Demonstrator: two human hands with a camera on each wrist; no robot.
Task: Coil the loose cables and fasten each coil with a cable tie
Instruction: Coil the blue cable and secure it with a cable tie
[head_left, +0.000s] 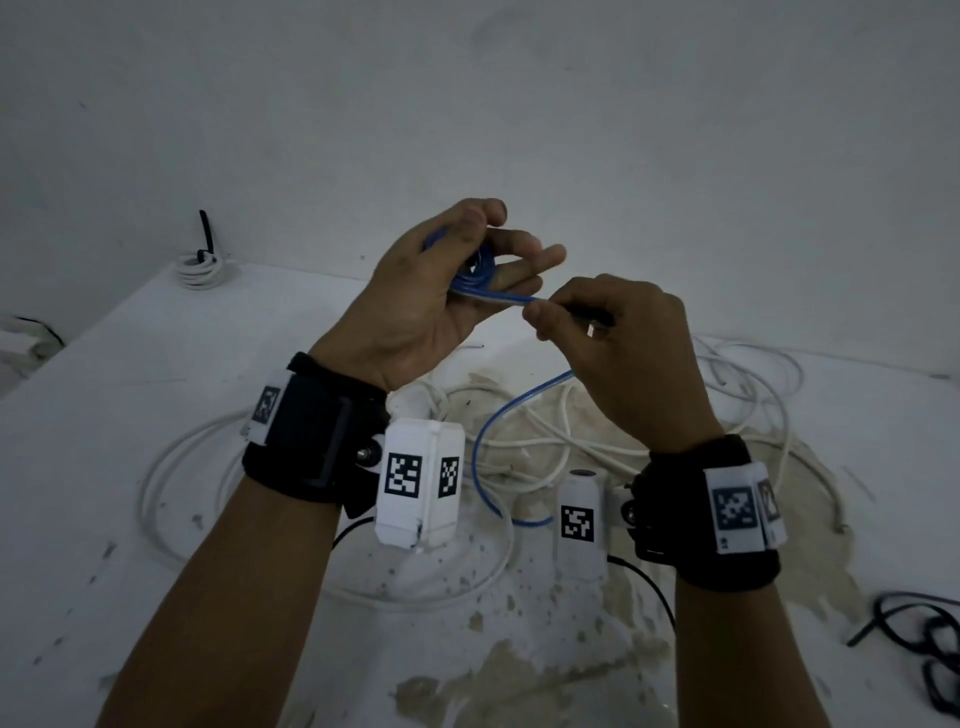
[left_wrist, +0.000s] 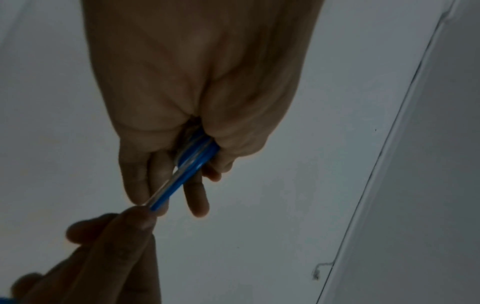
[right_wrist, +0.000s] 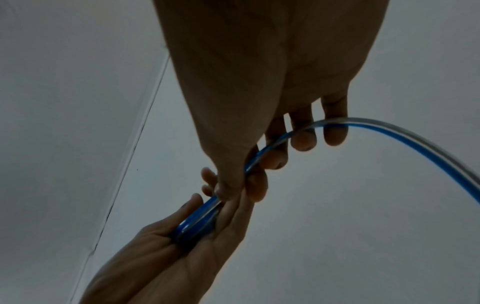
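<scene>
Blue cable (head_left: 480, 278), coiled portion: I see several turns stacked in a small flat coil held above the white table (head_left: 130, 364), with the coil's long axis running from the far left down toward the near right. In the left wrist view the same coil (left_wrist: 193, 162) is seen edge-on, its turns lying side by side and pointing away from the palm toward the fingertips.

Left hand (head_left: 436, 296): palm turned up and inward, thumb (head_left: 470, 218) curled over the top of the coil, fingers (head_left: 524, 260) extended beneath it, so that the coil is pinched between thumb and fingers.

Right hand (head_left: 623, 353): just to the right of the coil and touching it at the fingertips. Thumb and index finger pinch the single strand where it leaves the coil; the other fingers are loosely curled. In the right wrist view the strand (right_wrist: 389, 142) passes under these fingers and arcs away to the right.

Free length (head_left: 483, 441): below the coil it hangs from the right hand, curves down between the two wrists, and ends on the table.

Loose white cables (head_left: 545, 441): sprawled in wide loops on the table directly under the coil.

Tied white coil (head_left: 200, 267): far to the left of the blue coil at the table's back edge, with a black cable tie (head_left: 208, 236) standing upright from it.

Black cable (head_left: 930, 639): well to the near right of the blue coil, at the picture's edge.
</scene>
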